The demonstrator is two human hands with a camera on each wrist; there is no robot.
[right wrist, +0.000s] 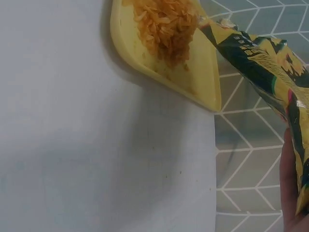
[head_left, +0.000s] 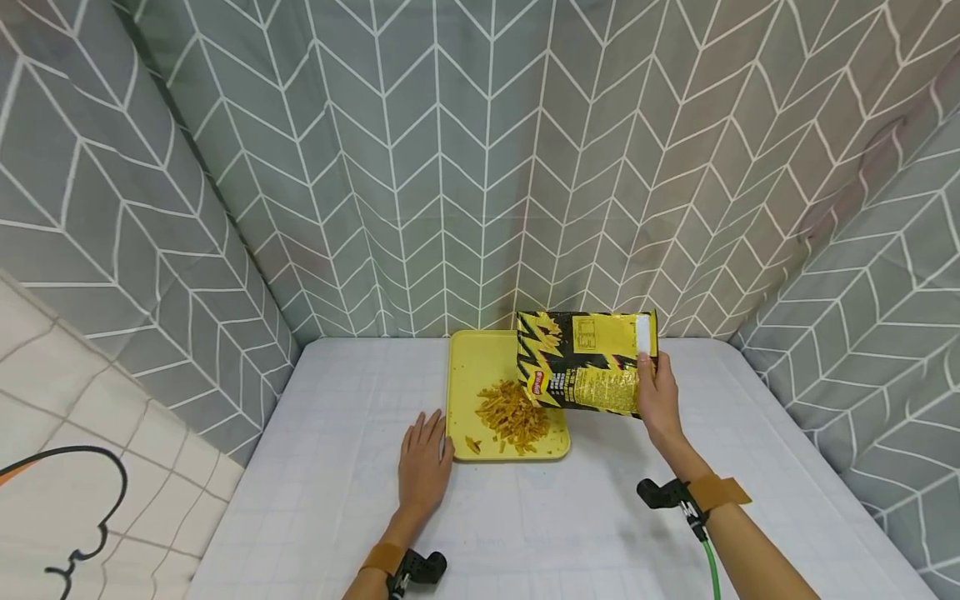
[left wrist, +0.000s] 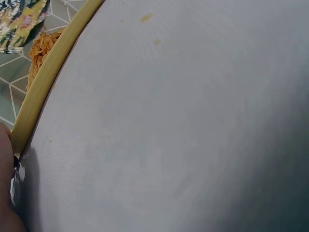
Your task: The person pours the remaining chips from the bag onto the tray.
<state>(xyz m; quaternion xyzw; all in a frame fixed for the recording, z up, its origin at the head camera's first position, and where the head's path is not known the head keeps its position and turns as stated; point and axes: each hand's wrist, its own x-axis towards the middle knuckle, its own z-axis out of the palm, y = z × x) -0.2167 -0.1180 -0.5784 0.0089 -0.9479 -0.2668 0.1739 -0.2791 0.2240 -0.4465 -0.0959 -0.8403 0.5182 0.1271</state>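
Fingers, right hand: the fingers of the right hand are curled round the sealed end of a yellow-and-black crinkled foil snack bag, which is pinched at its right-hand side and held clear of the desk.

Fingers, left hand: the left hand is laid flat and relaxed on the white cloth-covered desk, nothing being grasped; its fingertips are seen just beside, perhaps touching, the left rim of the tray.

Bag, long axis: the bag is held roughly level, its length running left to right across the desk, with the open mouth tipped down at the lower left, directly over the heap on the tray. From the right fingers the mouth lies to the left and slightly down.

Nearer hand: the bag is held by the right hand alone; the tray's left rim is nearer the left hand.

Tray: a pale yellow rectangular plastic tray is set against the far edge of the desk, near its middle, its long side running away from the person.

Tray contents: a heap of thin orange snack sticks is piled in the near half of the tray; a few loose pieces lie by the near left corner. The far half is seen bare.

Bag contents: what remains inside cannot be told.

Desk surface: two small crumbs are seen on the cloth in the left wrist view.

Surround: grey fabric with a white chevron pattern is hung behind and at both sides of the desk.
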